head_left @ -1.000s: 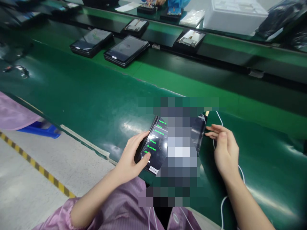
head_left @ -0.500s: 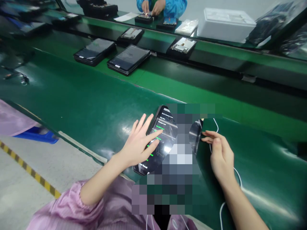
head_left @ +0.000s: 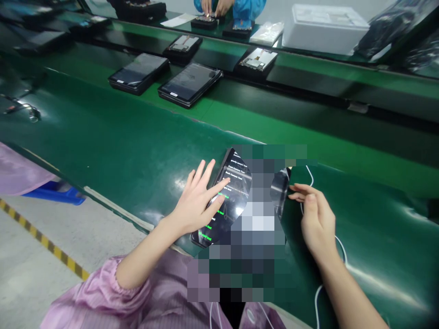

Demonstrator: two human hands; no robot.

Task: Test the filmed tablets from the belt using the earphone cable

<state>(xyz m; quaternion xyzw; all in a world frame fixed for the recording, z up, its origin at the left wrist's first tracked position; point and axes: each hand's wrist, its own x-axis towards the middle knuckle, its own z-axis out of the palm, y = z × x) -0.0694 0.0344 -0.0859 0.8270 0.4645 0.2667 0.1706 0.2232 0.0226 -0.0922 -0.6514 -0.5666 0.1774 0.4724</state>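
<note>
A tablet [head_left: 238,189] lies on the green bench in front of me, its dark screen showing a list of test names in white and green. My left hand [head_left: 197,201] is spread over the tablet's left side, index fingertip at the screen among the list lines. Beside the tablet's right edge is my right hand [head_left: 315,214], fingers loosely bent and apart, with nothing visible in it. Whether its fingertips touch the edge I cannot tell. A white cable [head_left: 341,249] runs behind and below that hand. A pixelated patch hides the tablet's middle and lower right.
Two tablets in black trays [head_left: 139,73] [head_left: 190,84] sit on the green line beyond the bench. Farther back are opened devices [head_left: 259,59] and a white foam box [head_left: 324,32]. Across the line, a co-worker's hands [head_left: 214,7] handle a device. Cables [head_left: 25,107] lie at left.
The list on the screen has scrolled downward. My left index finger has shifted slightly up the screen. The nearer tablets have moved right, the opened devices behind slightly left. My right hand stays.
</note>
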